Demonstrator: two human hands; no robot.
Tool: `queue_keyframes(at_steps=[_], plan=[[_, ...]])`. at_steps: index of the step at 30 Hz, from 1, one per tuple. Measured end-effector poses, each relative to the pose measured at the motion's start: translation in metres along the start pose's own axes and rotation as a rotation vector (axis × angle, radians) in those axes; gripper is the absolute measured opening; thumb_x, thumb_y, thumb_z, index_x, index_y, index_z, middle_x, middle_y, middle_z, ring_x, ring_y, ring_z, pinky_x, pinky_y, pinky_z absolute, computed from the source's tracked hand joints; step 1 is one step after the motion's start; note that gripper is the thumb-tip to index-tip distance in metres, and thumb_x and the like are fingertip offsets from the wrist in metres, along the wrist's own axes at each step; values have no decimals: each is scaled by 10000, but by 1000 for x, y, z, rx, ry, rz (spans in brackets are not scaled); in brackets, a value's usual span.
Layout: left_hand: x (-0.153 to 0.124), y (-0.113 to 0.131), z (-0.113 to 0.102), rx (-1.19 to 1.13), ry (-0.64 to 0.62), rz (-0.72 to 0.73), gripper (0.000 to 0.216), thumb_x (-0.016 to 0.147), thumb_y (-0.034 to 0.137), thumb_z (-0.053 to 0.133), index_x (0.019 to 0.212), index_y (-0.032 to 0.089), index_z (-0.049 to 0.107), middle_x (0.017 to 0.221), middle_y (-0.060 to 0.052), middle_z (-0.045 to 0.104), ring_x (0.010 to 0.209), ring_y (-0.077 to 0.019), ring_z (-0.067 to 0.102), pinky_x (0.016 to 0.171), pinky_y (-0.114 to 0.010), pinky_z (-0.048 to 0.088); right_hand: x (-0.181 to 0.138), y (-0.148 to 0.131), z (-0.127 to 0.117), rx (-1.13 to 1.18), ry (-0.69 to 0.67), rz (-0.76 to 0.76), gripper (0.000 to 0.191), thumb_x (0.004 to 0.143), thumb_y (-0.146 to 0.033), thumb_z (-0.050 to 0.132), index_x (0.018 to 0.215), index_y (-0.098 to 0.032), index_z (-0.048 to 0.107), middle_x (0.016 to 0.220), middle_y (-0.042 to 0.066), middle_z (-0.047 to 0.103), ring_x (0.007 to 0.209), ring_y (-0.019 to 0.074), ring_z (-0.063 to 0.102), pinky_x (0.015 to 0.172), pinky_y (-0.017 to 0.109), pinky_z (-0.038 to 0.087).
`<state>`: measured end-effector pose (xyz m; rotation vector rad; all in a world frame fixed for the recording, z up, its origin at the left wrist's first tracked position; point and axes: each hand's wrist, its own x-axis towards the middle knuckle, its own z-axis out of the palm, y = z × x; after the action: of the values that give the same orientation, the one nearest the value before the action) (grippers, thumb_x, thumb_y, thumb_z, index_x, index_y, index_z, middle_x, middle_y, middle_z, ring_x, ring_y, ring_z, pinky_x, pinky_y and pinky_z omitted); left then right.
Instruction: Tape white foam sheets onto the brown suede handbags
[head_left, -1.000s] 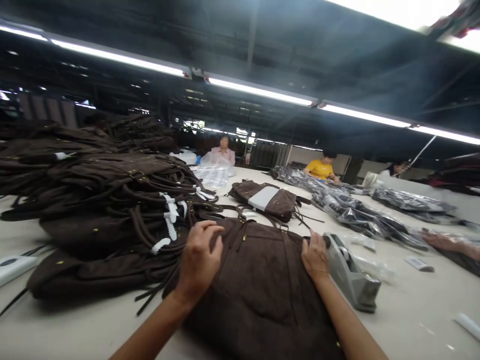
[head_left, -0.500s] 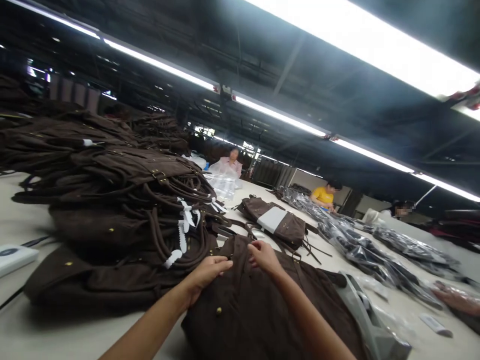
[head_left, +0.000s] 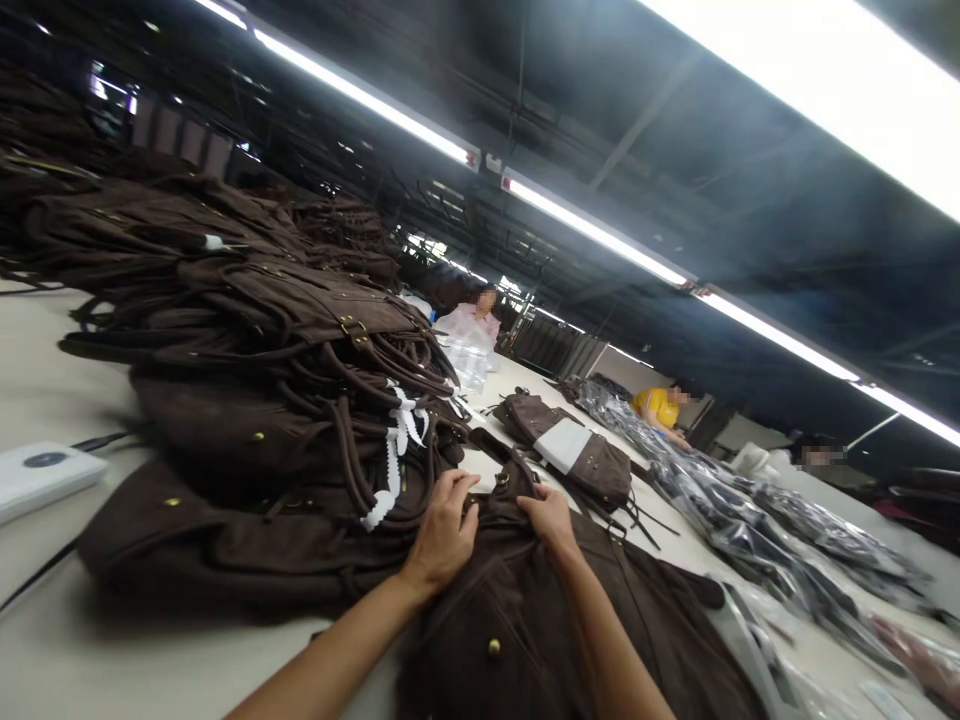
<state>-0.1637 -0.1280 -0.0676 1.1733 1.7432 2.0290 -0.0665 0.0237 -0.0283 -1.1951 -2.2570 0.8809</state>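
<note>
In front of me lies a dark brown fabric bag [head_left: 525,610] with a brass stud on its front. My right hand [head_left: 551,518] is closed on the bag's top edge, thumb and fingers pressed together on the cloth. My left hand [head_left: 444,530] is at the left end of that edge, its thumb apart from its fingers and nothing visible between them. A strap with a brass ring [head_left: 502,481] rises from the bag just beyond both hands.
To the left, a tall pile of brown bags [head_left: 300,320] has white paper strips [head_left: 390,470] on its handles. Beyond my hands lies another bag [head_left: 585,450] with a pale band. Plastic-wrapped bags [head_left: 720,510] line the right side. Two people work farther back.
My left hand has moved up along the bag to its top edge, its thumb now apart. The right hand has shifted slightly to the right on the edge, and my view has turned.
</note>
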Motion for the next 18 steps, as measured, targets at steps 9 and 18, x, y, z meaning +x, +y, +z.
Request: queue_keyframes(at_steps=[9, 18], plan=[[-34, 16, 57, -336, -409, -185, 759, 845, 547, 454, 1434, 78, 358, 1527, -141, 327, 1435, -281, 229, 1199, -417, 149, -29, -31, -16, -773, 189, -197, 395, 800, -140, 455, 1139, -187, 651, 998, 133, 717, 962, 285, 667, 810, 358, 469], [-18, -9, 57, -559, -509, -286, 812, 707, 539, 608, 1381, 113, 459, 1416, -121, 501, 1340, -302, 413, 1145, -401, 287, -1, -31, -3, -853, 36, -299, 676, 757, -114, 494, 1422, -207, 415, 1129, 154, 639, 1060, 285, 614, 833, 366, 471]])
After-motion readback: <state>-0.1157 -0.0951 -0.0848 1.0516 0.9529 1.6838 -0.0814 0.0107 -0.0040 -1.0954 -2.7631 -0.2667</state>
